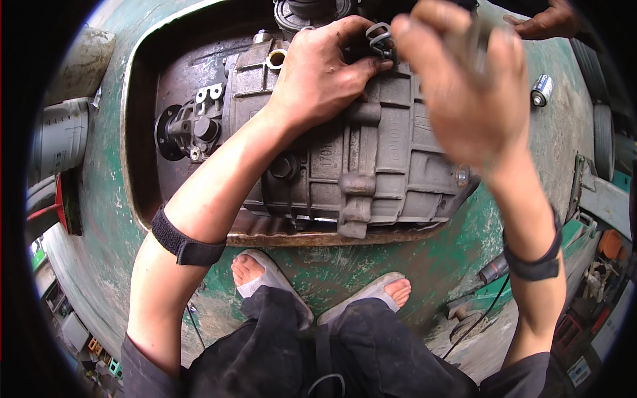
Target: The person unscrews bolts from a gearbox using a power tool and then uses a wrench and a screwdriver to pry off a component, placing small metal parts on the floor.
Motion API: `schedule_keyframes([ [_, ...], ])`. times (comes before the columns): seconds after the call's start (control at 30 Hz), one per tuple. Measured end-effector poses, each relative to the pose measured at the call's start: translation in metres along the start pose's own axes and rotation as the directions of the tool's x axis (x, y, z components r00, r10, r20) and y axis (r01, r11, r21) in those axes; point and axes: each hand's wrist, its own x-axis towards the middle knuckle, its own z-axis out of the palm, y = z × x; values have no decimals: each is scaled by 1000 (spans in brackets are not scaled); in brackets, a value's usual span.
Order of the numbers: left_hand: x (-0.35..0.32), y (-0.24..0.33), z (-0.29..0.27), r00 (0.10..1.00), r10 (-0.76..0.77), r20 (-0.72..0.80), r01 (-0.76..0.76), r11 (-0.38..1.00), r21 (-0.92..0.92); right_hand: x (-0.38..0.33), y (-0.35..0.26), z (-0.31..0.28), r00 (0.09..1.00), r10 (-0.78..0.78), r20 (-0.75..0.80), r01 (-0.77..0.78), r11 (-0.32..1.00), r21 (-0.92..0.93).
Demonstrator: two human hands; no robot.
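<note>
A grey cast-metal gearbox housing lies in a rusty metal tray. My left hand rests over its far side, thumb and forefinger closed around a small bent-wire metal clip. My right hand is raised above the far right of the housing and smeared by motion. Something dark and blurred shows by its fingers; I cannot make out what it is. Left of my left forearm, a shaft end with a round black flange projects from the housing.
Another person's hand reaches in at the far right. A small can lies on the worn green floor there. A grey bucket stands at left. A power tool with a cord lies at right. My sandalled feet are before the tray.
</note>
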Motion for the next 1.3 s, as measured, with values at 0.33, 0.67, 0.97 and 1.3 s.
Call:
schedule_keyframes([
  [0.33,-1,4,-2,985,-141,103,141,990,13,-57,-7,-19,749,649,132,-492,411,768],
  [0.67,1,-4,0,998,-31,47,32,999,-26,55,49,-5,540,750,381,-784,284,552],
  [0.97,-1,1,-1,987,-110,115,119,990,-71,69,78,19,428,822,376,-850,224,477],
  [1.3,0,-1,0,998,-4,69,5,1000,-17,58,25,10,905,423,-43,-370,834,409],
])
